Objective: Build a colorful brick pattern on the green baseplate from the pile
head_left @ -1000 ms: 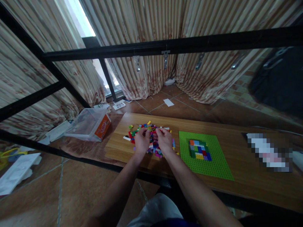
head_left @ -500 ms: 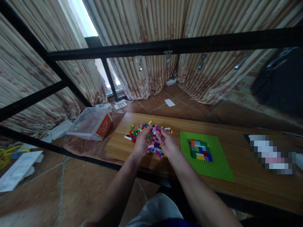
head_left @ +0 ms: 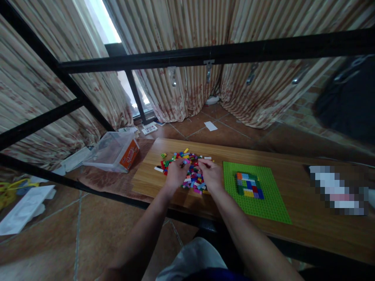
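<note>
A loose heap of small coloured toy bricks (head_left: 195, 181) lies on the wooden tabletop, with both hands over it. At the heap's left side, my left hand (head_left: 175, 174) is closed, a pink brick (head_left: 186, 161) at its fingertips. Across from it, my right hand (head_left: 212, 174) has thumb and fingers pinched together; whatever is in them is too small to make out. A gap separates the two hands. To their right lies a green studded baseplate (head_left: 272, 195), bearing a low multicoloured block of joined bricks (head_left: 250, 185).
A clear plastic box (head_left: 109, 150) with an orange label stands left of the tabletop (head_left: 295, 175). A black metal rail (head_left: 187, 56) runs across beyond the table. At the right end lies a blurred-out object (head_left: 336, 191).
My hands were close together over the heap with pink bricks between them. They have drawn slightly apart, and the fingers are more closed. The baseplate and box have stayed put.
</note>
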### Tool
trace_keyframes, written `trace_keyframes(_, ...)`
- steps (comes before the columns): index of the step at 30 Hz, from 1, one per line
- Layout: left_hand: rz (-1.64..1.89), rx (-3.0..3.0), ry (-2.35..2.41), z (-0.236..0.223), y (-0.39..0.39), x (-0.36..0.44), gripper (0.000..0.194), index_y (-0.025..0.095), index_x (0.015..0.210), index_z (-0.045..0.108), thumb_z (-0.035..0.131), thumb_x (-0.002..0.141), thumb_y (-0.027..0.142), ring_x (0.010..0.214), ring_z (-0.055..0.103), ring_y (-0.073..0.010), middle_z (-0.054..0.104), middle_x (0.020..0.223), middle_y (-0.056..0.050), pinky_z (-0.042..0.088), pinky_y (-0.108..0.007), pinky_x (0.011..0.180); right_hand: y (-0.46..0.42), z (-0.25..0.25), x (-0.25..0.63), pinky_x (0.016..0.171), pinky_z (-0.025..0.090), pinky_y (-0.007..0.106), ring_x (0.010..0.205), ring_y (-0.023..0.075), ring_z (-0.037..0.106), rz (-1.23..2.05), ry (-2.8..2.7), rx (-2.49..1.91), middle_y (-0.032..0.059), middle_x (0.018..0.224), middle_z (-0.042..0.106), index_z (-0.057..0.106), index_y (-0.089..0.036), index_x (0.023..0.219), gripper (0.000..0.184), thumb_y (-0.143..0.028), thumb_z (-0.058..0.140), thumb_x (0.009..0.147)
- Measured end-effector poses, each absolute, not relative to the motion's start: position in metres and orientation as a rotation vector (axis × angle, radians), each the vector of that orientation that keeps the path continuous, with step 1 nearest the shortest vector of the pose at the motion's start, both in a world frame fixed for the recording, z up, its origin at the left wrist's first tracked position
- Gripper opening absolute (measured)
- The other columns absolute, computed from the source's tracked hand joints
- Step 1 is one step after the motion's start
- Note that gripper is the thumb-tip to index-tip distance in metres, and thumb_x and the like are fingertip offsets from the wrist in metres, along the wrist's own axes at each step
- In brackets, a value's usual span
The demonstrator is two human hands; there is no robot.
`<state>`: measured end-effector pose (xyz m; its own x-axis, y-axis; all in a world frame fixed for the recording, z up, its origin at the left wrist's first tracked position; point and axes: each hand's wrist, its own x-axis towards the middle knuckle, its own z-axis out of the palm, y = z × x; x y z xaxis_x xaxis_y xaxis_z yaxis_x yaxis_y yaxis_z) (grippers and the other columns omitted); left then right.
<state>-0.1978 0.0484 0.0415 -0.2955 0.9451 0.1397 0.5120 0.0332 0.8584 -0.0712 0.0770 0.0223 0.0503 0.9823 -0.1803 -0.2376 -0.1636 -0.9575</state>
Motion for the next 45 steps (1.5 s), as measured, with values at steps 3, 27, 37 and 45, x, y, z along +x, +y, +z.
trace_keyframes(3, 1.123, 1.596, 1.916, 0.043, 0.048, -0.198, 0.013, 0.019, 0.071, 0.067, 0.057, 0.08, 0.022, 0.059, 0.052, -0.0139, 0.062, 0.063, 0.0, 0.04, -0.025, 0.061, 0.077, 0.024, -0.073, 0.058, 0.051, 0.027, 0.065, 0.0158, 0.064, 1.367, -1.083, -1.172, -0.0019, 0.071, 0.07, 0.074, -0.026, 0.084, 0.019, -0.034, 0.072, 0.068)
trace_keyframes(27, 0.621, 1.811, 2.128, 0.046, 0.044, -0.201, 0.034, 0.024, 0.112, 0.069, 0.061, 0.079, 0.02, 0.102, 0.065, -0.0195, 0.07, 0.113, -0.005, 0.048, -0.028, 0.093, 0.073, 0.019, -0.052, 0.065, 0.05, 0.032, 0.069, 0.0186, 0.065, 1.043, -1.486, -1.22, 0.0046, 0.084, 0.073, 0.074, -0.021, 0.093, 0.027, -0.036, 0.056, 0.079)
trace_keyframes(37, 0.557, 1.4, 2.521, 0.052, 0.079, -0.303, 0.039, 0.017, 0.12, 0.065, 0.053, 0.082, 0.018, 0.107, 0.062, -0.0224, 0.068, 0.115, -0.01, 0.046, -0.03, 0.092, 0.029, 0.018, 0.004, 0.062, 0.051, 0.031, 0.066, 0.0187, 0.065, 1.115, -1.295, -1.313, 0.0062, 0.082, 0.074, 0.074, -0.019, 0.092, 0.032, -0.046, 0.064, 0.077)
trace_keyframes(45, 0.502, 1.507, 2.337, 0.029, 0.103, -0.33, 0.035, 0.021, 0.099, 0.073, 0.072, 0.064, 0.021, 0.087, 0.065, -0.0201, 0.073, 0.091, -0.005, 0.047, -0.024, 0.076, 0.007, 0.021, 0.005, 0.066, 0.05, 0.032, 0.07, 0.0181, 0.065, 1.163, -1.308, -1.317, 0.0069, 0.089, 0.074, 0.073, -0.02, 0.094, 0.032, -0.046, 0.064, 0.079)
